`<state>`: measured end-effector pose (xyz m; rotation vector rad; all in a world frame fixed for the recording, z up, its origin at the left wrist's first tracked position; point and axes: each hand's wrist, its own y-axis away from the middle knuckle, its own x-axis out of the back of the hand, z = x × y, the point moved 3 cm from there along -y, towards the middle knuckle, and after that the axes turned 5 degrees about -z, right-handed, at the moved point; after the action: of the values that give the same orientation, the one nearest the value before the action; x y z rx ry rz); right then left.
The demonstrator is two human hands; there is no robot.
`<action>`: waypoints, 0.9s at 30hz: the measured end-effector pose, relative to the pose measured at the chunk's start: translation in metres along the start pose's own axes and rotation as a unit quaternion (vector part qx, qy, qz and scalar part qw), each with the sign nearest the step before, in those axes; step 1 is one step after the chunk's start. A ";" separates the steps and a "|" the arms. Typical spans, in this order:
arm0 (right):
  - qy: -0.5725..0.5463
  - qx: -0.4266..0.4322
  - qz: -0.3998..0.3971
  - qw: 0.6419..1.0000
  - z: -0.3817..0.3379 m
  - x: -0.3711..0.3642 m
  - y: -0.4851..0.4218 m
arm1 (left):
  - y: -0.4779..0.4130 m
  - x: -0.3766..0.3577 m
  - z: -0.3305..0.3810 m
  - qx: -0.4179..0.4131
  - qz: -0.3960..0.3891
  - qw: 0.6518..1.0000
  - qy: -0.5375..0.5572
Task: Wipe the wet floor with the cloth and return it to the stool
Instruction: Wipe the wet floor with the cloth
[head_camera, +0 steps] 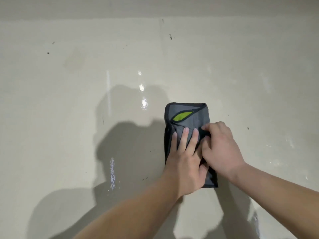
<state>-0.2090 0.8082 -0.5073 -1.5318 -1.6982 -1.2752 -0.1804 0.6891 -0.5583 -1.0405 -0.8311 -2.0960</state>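
Cloth (187, 121): one, grey, folded, dark-edged, green patch, flat on floor.
Floor (69, 100): glossy beige, wet streaks.
Hands: left hand (185, 157) pressing flat; right hand (222, 149) pinching fold.

Indoor room, kind unclear: glossy beige floor (69, 100) with wet sheen, dark specks, plain wall (155, 6) beyond.

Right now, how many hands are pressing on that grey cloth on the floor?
2. The left hand lies flat on the grey cloth, fingers spread toward its middle. The right hand sits beside it on the cloth's right side, fingers curled into the fabric. None hidden.
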 end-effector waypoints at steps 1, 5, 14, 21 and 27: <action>-0.013 0.032 0.005 0.999 -0.002 -0.006 0.005 | 0.001 0.007 -0.006 -0.004 0.025 0.998 0.063; 0.073 0.108 -0.049 0.990 -0.009 -0.046 0.013 | 0.021 0.045 -0.040 0.074 0.142 0.973 0.166; 0.282 0.166 -0.229 0.917 0.009 -0.048 -0.007 | 0.059 0.118 -0.036 0.107 -0.030 0.994 0.001; 0.205 0.214 -0.198 0.934 0.012 -0.059 0.001 | 0.054 0.128 0.004 0.250 -0.184 0.949 -0.050; 0.267 0.295 -0.167 0.902 0.039 -0.041 -0.019 | 0.019 0.099 0.027 0.338 -0.138 0.930 -0.043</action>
<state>-0.2096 0.8250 -0.5648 -0.4940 -1.7718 -1.0541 -0.2011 0.6722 -0.4572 -0.6610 -1.6725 -1.7506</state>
